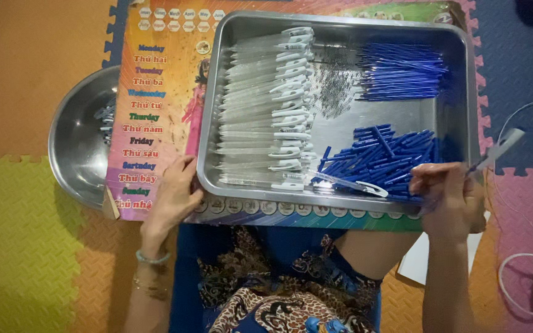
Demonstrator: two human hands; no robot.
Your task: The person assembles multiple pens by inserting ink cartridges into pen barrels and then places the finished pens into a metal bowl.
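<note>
A steel tray [458, 132] rests on a colourful printed board [155, 111] across the person's lap. At its left lies a long, orderly row of clear pen barrels with white clips [266, 105] — by the look of it, the finished share. Two heaps of blue refills [380, 161] remain at the right, near and far, so plenty seems left. The right hand [448, 197] pinches a clear pen [495, 151] at the tray's near right corner; the left hand [174, 197] lies flat and empty against the tray's near left edge. A steel bowl [78, 148] sits further left.
</note>
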